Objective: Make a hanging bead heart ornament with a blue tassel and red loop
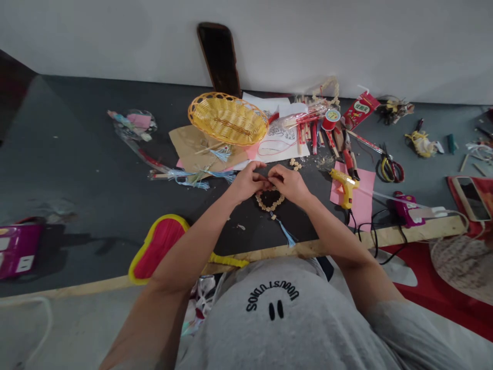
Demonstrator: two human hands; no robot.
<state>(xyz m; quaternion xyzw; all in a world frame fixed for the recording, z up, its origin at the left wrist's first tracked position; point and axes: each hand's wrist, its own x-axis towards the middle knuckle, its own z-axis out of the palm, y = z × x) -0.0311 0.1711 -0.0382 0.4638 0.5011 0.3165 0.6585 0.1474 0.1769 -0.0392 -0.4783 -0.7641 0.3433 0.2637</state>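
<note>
A beaded bracelet (265, 207) of pale, cream-coloured beads forms a loop on the dark table, just below my fingertips. From its lower edge a light blue tassel (285, 232) trails toward the table's front. My left hand (249, 183) pinches the upper left of the loop, thumb against fingers. Opposite it, my right hand (291, 184) is closed in a pinch at the upper right, and the fingertips of both hands meet. The bit of string or bead between them is hidden. A small cluster of similar beads (296, 164) lies just behind my right hand.
Behind the hands are a yellow woven basket (227, 121), a phone (220, 59) leaning on the wall, and a red thread spool (330, 119). To the right lie a yellow glue gun (345, 186) with a cable and scissors (392, 169). A red-yellow pad (159, 246) sits front left.
</note>
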